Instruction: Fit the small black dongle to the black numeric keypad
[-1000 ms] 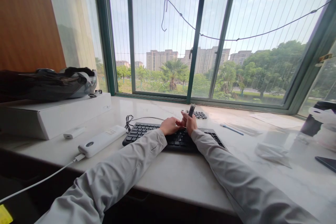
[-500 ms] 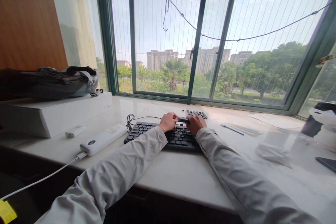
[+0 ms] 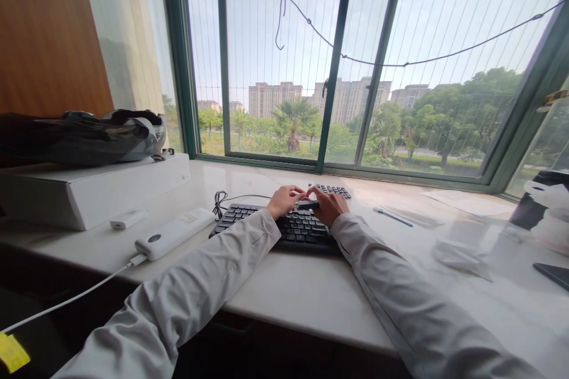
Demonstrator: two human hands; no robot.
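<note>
A black keyboard (image 3: pixel 306 234) lies on the white tabletop in front of me, its middle partly covered by my hands. Just above its back half, my right hand (image 3: pixel 331 207) grips a small dark bar-shaped piece (image 3: pixel 307 205), whose exact kind I cannot make out. My left hand (image 3: pixel 283 202) is closed at the piece's left end, with its fingertips pinched together and meeting those of the right hand. Behind the right hand sits a block of loose-looking black keys (image 3: pixel 335 191), partly hidden by the fingers.
A white power bank (image 3: pixel 178 234) with a plugged-in white cable lies left of the keyboard, near a small white stick (image 3: pixel 128 220). Farther left, a white box (image 3: pixel 111 189) carries a dark bag (image 3: pixel 89 139). On the right are a blue pen (image 3: pixel 393 217) and a clear plastic wrapper (image 3: pixel 460 256).
My fingertips have come together above the dark piece, the right index finger now arched. The piece has shifted slightly left and down. Both forearms stay nearly in place.
</note>
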